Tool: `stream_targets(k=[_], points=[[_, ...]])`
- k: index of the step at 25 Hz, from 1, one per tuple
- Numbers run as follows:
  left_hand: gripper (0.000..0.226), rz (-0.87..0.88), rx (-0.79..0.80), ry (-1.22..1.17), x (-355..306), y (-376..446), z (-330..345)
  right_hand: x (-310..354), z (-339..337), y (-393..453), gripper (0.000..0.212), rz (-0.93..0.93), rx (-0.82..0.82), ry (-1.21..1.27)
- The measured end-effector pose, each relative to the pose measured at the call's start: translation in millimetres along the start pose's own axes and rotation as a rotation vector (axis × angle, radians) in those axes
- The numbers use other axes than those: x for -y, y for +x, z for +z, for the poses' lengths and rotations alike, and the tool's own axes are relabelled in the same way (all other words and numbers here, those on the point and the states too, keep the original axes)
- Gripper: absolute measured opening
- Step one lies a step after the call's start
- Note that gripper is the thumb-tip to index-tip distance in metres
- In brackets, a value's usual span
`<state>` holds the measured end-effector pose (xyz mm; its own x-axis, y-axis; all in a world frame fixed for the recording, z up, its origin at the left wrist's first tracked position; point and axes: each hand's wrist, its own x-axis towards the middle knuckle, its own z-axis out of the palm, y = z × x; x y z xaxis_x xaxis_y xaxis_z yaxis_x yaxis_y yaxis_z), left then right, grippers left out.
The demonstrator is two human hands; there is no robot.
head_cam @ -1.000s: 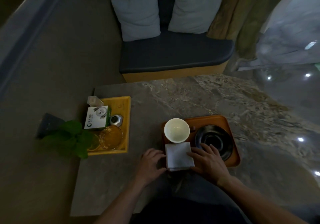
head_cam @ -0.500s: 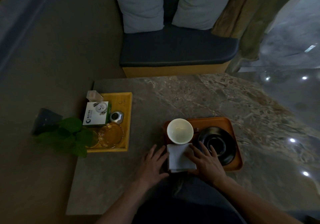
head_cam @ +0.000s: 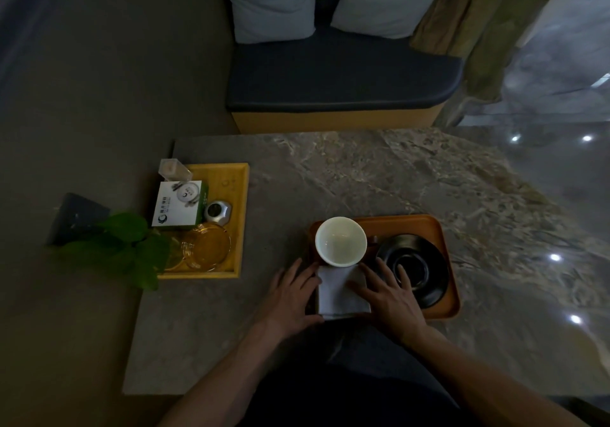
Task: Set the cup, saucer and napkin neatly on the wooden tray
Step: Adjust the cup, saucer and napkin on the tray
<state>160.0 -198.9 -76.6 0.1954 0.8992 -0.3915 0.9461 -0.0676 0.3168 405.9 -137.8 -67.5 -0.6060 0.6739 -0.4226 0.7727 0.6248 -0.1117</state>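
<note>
A brown wooden tray point(head_cam: 412, 225) lies on the marble table near its front edge. On the tray's left side stands a white cup point(head_cam: 340, 241), empty and upright. To its right a black saucer point(head_cam: 419, 271) rests on the tray. A folded white napkin point(head_cam: 336, 293) lies at the tray's front left corner, just below the cup. My left hand point(head_cam: 290, 297) lies flat against the napkin's left edge, fingers spread. My right hand point(head_cam: 389, 297) rests flat on the napkin's right side, its fingers reaching over the saucer's near rim.
A yellow tray point(head_cam: 239, 202) at the table's left holds a white and green box point(head_cam: 178, 207), a small metal object point(head_cam: 218, 212), a clear case point(head_cam: 174, 169) and an amber glass dish point(head_cam: 206, 245). A green plant point(head_cam: 125, 248) overhangs its front left corner. A cushioned bench point(head_cam: 340, 89) stands beyond the table.
Both hands have slid the napkin a little forward on the tray, closer under the cup. My left hand has spread flat beside it. The camera has tilted down slightly.
</note>
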Motion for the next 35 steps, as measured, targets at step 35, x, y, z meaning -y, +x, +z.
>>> stream_targets(k=[35], points=[[0.08,-0.043,0.024,0.059,-25,8,-2,-11,-10,5,0.065,-0.069,-0.015,-0.04]])
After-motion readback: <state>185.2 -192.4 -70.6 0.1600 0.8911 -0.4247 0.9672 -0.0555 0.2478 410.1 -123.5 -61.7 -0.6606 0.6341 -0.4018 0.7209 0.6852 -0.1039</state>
